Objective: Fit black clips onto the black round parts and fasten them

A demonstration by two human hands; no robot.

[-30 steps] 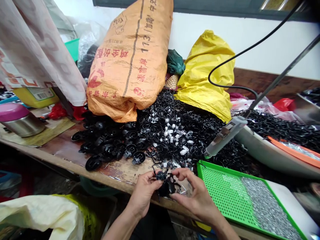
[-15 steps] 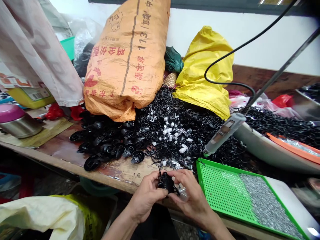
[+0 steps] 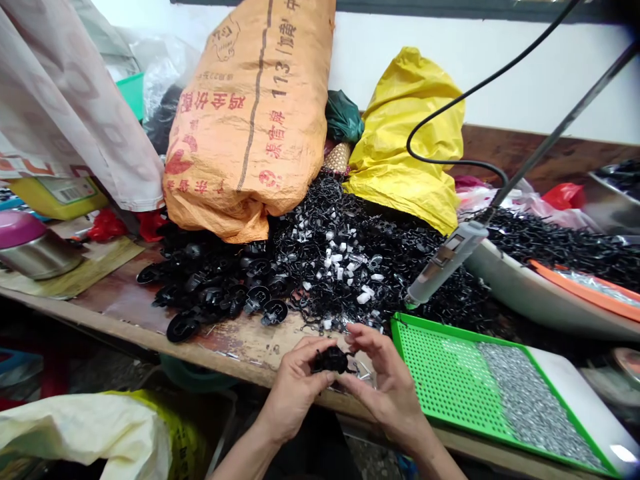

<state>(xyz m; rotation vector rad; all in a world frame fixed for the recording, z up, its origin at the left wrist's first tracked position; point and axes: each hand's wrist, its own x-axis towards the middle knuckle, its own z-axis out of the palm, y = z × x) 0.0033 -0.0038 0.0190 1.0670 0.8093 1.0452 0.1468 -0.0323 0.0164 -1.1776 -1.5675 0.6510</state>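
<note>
A small black plastic part (image 3: 332, 360) with thin prongs is pinched between the thumb and fingers of my left hand (image 3: 296, 380), just over the bench's front edge. My right hand (image 3: 383, 373) is at the part's right side, its thumb and fingers spread apart around that end. Whether the right thumb touches the part is hard to make out. Several silver pins (image 3: 364, 372) lie on the wood between my hands. Just beyond is a heap of small black parts (image 3: 400, 250) mixed with white plastic pieces (image 3: 340, 263).
A green perforated tray (image 3: 450, 380) of small metal screws (image 3: 535, 400) sits to the right. Above it hangs an electric screwdriver (image 3: 445, 263) on a cable. Round black assemblies (image 3: 215, 293) lie left, below an orange sack (image 3: 250, 127). A large basin (image 3: 530, 287) of black parts stands right.
My right fingers have opened and lifted off the black part, which has turned in my left fingers. The whole view has shifted slightly.
</note>
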